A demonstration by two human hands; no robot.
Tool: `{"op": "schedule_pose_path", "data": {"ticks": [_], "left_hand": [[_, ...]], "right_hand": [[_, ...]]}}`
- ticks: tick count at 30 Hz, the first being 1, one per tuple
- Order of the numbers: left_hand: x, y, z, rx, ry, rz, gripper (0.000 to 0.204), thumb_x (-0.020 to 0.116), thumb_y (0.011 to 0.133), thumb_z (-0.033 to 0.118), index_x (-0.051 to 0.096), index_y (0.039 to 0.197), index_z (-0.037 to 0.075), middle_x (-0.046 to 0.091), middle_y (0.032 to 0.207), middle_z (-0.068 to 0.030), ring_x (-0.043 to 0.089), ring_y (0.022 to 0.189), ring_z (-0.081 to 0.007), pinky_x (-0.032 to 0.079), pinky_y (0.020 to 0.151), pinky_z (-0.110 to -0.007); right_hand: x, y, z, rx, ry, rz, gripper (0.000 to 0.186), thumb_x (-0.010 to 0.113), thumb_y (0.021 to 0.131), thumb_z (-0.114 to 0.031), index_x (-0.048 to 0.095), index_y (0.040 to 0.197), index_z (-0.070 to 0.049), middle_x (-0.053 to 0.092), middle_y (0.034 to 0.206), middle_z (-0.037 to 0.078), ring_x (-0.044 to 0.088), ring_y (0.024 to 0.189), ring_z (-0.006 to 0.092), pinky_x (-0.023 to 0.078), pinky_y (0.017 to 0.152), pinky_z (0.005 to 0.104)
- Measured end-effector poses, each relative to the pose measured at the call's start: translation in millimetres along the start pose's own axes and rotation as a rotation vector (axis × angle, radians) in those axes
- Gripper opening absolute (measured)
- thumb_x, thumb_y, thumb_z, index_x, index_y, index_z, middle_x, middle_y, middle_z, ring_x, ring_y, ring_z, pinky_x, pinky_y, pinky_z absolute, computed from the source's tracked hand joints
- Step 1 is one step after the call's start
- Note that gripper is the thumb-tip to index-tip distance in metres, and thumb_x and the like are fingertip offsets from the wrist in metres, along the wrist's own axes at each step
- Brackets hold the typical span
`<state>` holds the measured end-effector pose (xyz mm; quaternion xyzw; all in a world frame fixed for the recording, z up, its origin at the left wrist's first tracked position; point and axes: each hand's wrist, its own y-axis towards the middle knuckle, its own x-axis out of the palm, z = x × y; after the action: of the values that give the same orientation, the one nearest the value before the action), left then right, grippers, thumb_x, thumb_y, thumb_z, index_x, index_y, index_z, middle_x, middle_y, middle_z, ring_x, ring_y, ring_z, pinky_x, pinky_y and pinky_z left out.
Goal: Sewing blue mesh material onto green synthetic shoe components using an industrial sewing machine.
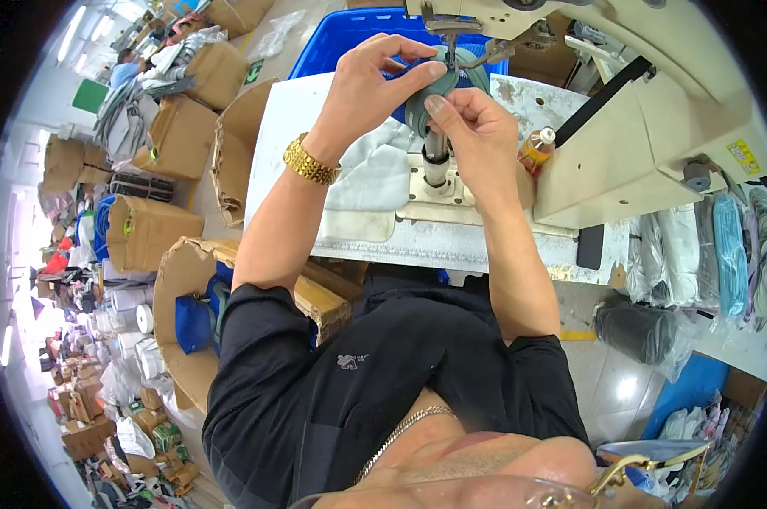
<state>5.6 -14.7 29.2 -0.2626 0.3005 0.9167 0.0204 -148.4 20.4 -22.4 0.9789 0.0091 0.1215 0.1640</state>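
Observation:
A grey-green piece of fabric with a dark blue part (418, 110) lies at the needle of a post-bed sewing machine (646, 102), above its metal post (435, 165). My left hand (371, 81) pinches its upper left side, thumb and fingertips close to the presser foot. On the near right side my right hand (481, 131) grips the same fabric between thumb and curled fingers. The fingers hide part of the piece, so its full shape does not show. Left of the post, white padded fabric (366, 174) rests on the white worktable (273, 127).
A blue plastic crate (328, 42) stands behind the table. A small bottle with a white cap (537, 151) is right of my right hand. Open cardboard boxes (180, 293) stand at the left; wrapped fabric bundles (676, 254) lie at the right. Another person (125, 69) is far left.

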Motion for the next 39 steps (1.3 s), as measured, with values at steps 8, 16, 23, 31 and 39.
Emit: {"op": "schedule_pose_path", "data": {"ticks": [8, 16, 23, 31, 39], "left_hand": [[-1, 1, -3, -0.015, 0.041, -0.038, 0.021, 0.072, 0.089, 0.023, 0.072, 0.103, 0.007, 0.067, 0.081, 0.0006, 0.055, 0.071, -0.005, 0.045, 0.062, -0.022], [0, -1, 17, -0.131, 0.15, -0.022, 0.019, 0.072, 0.089, 0.023, 0.07, 0.096, 0.006, 0.059, 0.072, 0.0006, 0.052, 0.068, -0.0056, 0.041, 0.059, -0.022], [-9, -1, 4, 0.572, 0.378, 0.093, 0.015, 0.075, 0.08, 0.015, 0.072, 0.09, 0.005, 0.07, 0.097, -0.0079, 0.066, 0.083, -0.022, 0.053, 0.071, -0.032], [-10, -10, 16, 0.456, 0.385, -0.048, 0.018, 0.073, 0.083, 0.011, 0.073, 0.1, 0.004, 0.071, 0.108, -0.0093, 0.067, 0.096, -0.0259, 0.052, 0.085, -0.035], [-10, -8, 35, 0.361, 0.466, -0.049, 0.019, 0.07, 0.086, 0.015, 0.073, 0.101, 0.004, 0.071, 0.107, -0.0094, 0.068, 0.095, -0.0266, 0.053, 0.083, -0.035]], "right_hand": [[-3, 6, -1, 0.031, 0.023, 0.024, 0.019, 0.074, 0.087, -0.016, 0.067, 0.085, 0.001, 0.067, 0.07, 0.001, 0.057, 0.062, 0.004, 0.044, 0.056, 0.0185], [-11, 12, 0, 0.112, 0.118, -0.002, 0.019, 0.074, 0.088, -0.017, 0.068, 0.085, 0.001, 0.066, 0.069, 0.002, 0.059, 0.061, 0.005, 0.047, 0.057, 0.0187], [-9, 0, 11, 0.082, 0.121, -0.098, 0.016, 0.074, 0.088, -0.013, 0.067, 0.092, 0.0, 0.067, 0.075, 0.0, 0.057, 0.066, 0.0028, 0.046, 0.061, 0.0171], [-5, -13, 14, -0.016, 0.163, -0.159, 0.024, 0.071, 0.087, -0.005, 0.062, 0.109, -0.001, 0.068, 0.085, 0.0, 0.057, 0.072, 0.0017, 0.046, 0.063, 0.0177], [-7, -14, 14, 0.093, 0.318, -0.186, 0.038, 0.069, 0.088, -0.003, 0.057, 0.124, -0.002, 0.068, 0.085, 0.0, 0.057, 0.07, 0.0028, 0.046, 0.061, 0.0192]]}}
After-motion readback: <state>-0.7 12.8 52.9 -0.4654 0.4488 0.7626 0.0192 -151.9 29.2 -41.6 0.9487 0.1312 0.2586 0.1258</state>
